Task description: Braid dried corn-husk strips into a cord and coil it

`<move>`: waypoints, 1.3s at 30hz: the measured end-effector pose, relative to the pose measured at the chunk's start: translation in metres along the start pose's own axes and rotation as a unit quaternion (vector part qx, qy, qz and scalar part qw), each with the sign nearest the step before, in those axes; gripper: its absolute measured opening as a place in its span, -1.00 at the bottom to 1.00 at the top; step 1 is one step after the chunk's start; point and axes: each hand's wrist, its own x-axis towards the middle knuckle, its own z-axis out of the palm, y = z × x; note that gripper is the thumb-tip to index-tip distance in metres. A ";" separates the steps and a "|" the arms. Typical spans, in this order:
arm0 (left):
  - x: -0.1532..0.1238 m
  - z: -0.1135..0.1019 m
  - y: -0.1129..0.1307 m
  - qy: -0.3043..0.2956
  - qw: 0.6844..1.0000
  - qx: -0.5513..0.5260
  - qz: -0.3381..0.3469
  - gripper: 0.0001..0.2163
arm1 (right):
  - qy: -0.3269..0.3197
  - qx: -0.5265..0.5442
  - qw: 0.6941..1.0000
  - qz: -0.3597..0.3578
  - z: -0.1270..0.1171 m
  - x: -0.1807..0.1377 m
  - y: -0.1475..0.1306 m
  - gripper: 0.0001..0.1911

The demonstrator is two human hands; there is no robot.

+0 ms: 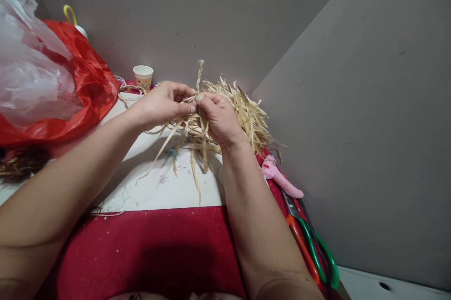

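A pale straw braid point(199, 76) stands up from between my two hands, its tip pointing away from me. My left hand point(165, 102) pinches strands at the braid's lower end between thumb and fingers. Close against it, my right hand point(220, 114) is closed on the same braid, the thumb pressed near the crossing of the strands. Loose flat strands point(193, 168) hang below the fingers over the white board. Behind my right hand lies a heap of dry straw point(246, 112). The fingertips partly hide the crossing.
A white board point(151, 192) lies on a red cloth point(151, 243). At left bulge red and clear plastic bags point(88, 83); a paper cup point(143, 76) stands by the grey wall. On the right are a pink glue gun point(282, 180), green-handled scissors point(312, 234) and an orange-handled tool point(303, 243).
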 end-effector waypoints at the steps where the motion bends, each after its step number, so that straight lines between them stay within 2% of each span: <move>1: -0.001 -0.001 0.002 0.002 1.000 -0.001 -0.002 -0.84 | -0.001 -0.002 1.000 -0.001 -0.001 0.000 0.001 -0.66; 8: -0.002 -0.007 0.011 -0.006 0.999 0.048 -0.009 -0.91 | -0.011 -0.014 1.000 -0.003 -0.005 0.000 0.004 -0.69; 13: -0.005 -0.005 0.008 0.072 0.986 0.148 0.035 -0.91 | -0.014 -0.039 0.999 -0.010 -0.004 -0.001 0.003 -0.68; 16: -0.004 -0.004 0.007 0.082 0.978 0.184 0.056 -0.90 | -0.018 -0.053 0.998 -0.014 -0.004 -0.001 0.002 -0.66; 19: -0.002 -0.007 0.006 0.033 0.987 0.151 0.033 -0.86 | -0.043 -0.061 0.997 -0.023 -0.006 -0.003 -0.002 -0.63; 24: 0.001 -0.016 0.004 -0.078 0.996 0.020 -0.040 -0.75 | -0.109 -0.071 0.991 -0.014 -0.010 -0.007 -0.009 -0.60; 30: 0.003 -0.021 0.002 -0.134 0.989 -0.027 -0.051 -0.75 | -0.151 -0.117 0.980 -0.059 -0.014 -0.009 -0.015 -0.62; 33: 0.003 -0.020 0.001 -0.119 0.992 -0.015 -0.046 -0.76 | -0.158 -0.139 0.976 -0.062 -0.016 -0.010 -0.016 -0.65; 39: 0.004 -0.012 -0.002 -0.029 0.999 0.046 -0.006 -0.76 | -0.170 -0.156 0.971 -0.064 -0.017 -0.012 -0.019 -0.78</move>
